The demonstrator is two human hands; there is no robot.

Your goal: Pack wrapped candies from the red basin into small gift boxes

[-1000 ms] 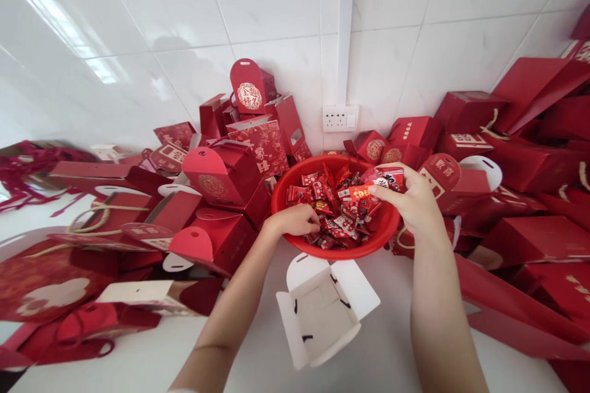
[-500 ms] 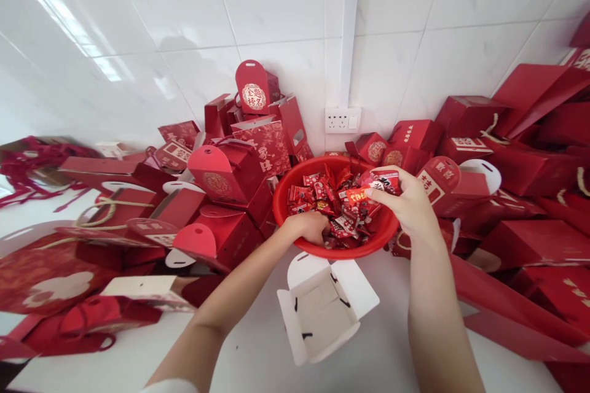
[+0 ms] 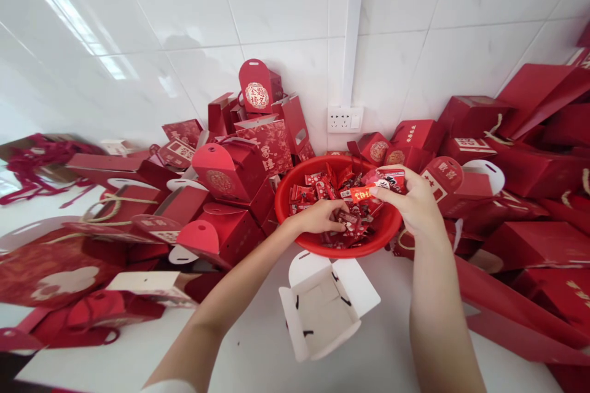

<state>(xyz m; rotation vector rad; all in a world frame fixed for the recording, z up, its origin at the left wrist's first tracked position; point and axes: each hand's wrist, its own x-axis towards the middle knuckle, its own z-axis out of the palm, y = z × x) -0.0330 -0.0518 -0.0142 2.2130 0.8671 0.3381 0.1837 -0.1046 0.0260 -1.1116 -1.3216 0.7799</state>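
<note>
A red plastic basin (image 3: 282,209) holds a heap of small wrapped candies (image 3: 322,187). My left hand (image 3: 320,217) reaches into it from the left, thumb and fingers apart over the pile, touching candies with none clearly gripped. Above the basin's right side, my right hand (image 3: 412,199) is closed on several candy packets (image 3: 389,181), one of them orange-red with a white end. In front of the basin stands an unfolded gift box (image 3: 322,316), its white inside facing up and its flaps spread. Nothing shows inside this box.
Red gift boxes (image 3: 228,172) crowd the left side, some stacked against the tiled wall. More red boxes (image 3: 530,166) are heaped on the right. Dark red ribbons (image 3: 41,163) lie at far left. A wall socket (image 3: 345,120) sits behind the basin.
My left hand has risen slightly from the candies and shifted right, and its fingers have spread. My right hand keeps its packets at nearly the same spot.
</note>
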